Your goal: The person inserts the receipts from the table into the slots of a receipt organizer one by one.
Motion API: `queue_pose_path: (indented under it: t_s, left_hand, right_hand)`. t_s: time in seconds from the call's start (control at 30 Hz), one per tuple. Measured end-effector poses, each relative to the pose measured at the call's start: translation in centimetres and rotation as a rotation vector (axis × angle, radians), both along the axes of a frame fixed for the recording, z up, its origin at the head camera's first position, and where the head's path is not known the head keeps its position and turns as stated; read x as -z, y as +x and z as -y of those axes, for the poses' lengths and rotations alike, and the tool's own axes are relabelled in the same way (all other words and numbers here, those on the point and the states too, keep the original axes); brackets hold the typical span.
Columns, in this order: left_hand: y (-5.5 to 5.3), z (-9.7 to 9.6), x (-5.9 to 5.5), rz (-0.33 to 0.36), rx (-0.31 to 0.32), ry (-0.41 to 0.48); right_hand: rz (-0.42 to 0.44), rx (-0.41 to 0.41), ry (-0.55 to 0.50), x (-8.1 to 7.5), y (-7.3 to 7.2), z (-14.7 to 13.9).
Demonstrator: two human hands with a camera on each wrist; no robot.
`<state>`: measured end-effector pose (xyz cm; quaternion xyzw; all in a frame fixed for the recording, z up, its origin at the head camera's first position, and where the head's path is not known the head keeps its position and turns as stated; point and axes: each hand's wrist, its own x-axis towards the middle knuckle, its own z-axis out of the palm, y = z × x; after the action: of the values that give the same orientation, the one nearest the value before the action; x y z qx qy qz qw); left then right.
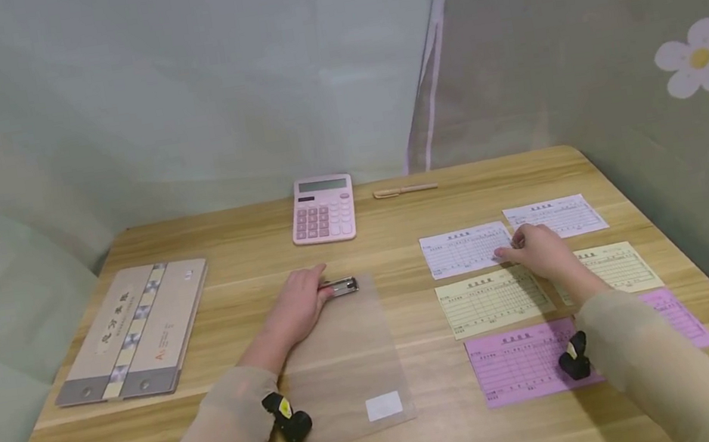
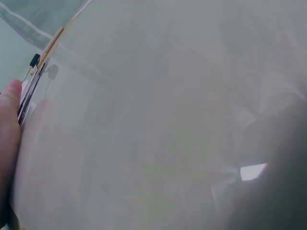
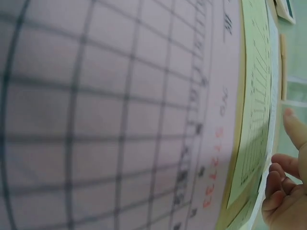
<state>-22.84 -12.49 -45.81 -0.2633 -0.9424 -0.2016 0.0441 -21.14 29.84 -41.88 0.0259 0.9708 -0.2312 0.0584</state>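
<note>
In the head view my left hand (image 1: 295,306) is at the top of a clear clipboard (image 1: 343,375), which lies flat with a white label near its lower corner. Thumb and fingers grip the left end of its metal clip (image 1: 342,286); the left wrist view shows the thumb (image 2: 13,91) against that clip. My right hand (image 1: 541,250) hovers over the right edge of a white form (image 1: 462,251), fingertips right at the paper. From the right wrist, its thumb (image 3: 296,127) stands apart from the loosely bent fingers (image 3: 280,184).
Yellow forms (image 1: 486,300) and purple forms (image 1: 520,360) lie in rows below the white ones, with another white form (image 1: 560,217) at far right. A pink calculator (image 1: 323,210) and a pen (image 1: 405,190) lie at the back. An accounting ledger (image 1: 130,331) is on the left.
</note>
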Motion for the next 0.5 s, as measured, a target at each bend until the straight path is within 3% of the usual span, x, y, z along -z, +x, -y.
queue_pose_path:
  t_s: [0.5]
  left_hand:
    - [-0.01, 0.04, 0.05, 0.000, -0.004, -0.014]
  right_hand:
    - [0.079, 0.047, -0.024, 0.51, -0.46, 0.90]
